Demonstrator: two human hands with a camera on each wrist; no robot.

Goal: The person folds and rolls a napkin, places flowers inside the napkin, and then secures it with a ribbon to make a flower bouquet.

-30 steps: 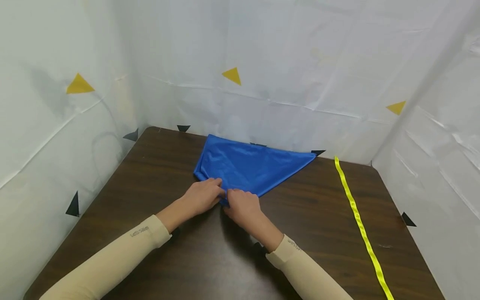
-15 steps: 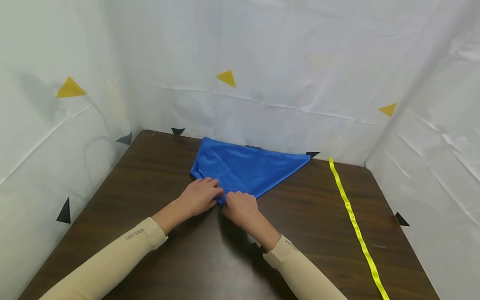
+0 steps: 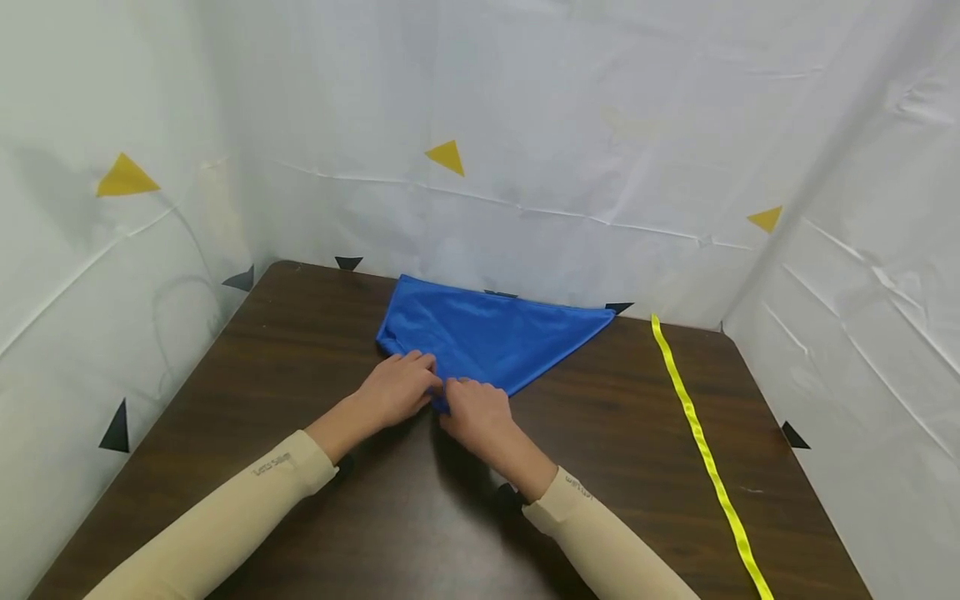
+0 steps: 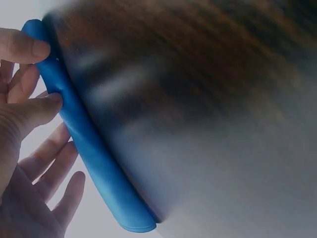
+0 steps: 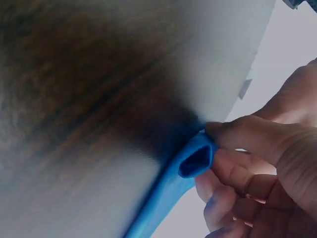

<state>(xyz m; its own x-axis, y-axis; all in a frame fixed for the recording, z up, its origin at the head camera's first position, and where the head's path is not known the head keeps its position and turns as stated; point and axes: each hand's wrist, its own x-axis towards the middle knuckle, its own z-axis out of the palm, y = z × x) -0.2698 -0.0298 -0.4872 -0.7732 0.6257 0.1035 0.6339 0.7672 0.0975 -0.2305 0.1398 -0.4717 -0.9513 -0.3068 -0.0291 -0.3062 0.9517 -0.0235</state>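
A blue satiny cloth point(image 3: 487, 333) lies folded on the dark wood table point(image 3: 360, 517), coming to a point at its far right. Its near left edge is turned over into a narrow roll point(image 4: 91, 153), whose open hollow end shows in the right wrist view. My left hand point(image 3: 397, 387) pinches this roll, the thumb on the near side and the fingers behind. Close beside it, at the cloth's near corner, my right hand point(image 3: 480, 417) pinches the roll's end between thumb and curled fingers. In the head view both hands hide that corner.
A long yellow ribbon point(image 3: 705, 450) runs down the right side of the table. White sheeting point(image 3: 525, 108) with yellow and black triangle markers walls in the back and both sides. The cloth's far edge lies along the table's back edge.
The head view has turned a little, so the whole scene sits further left. Both hands keep their hold at the cloth's near corner, with only slight finger movement.
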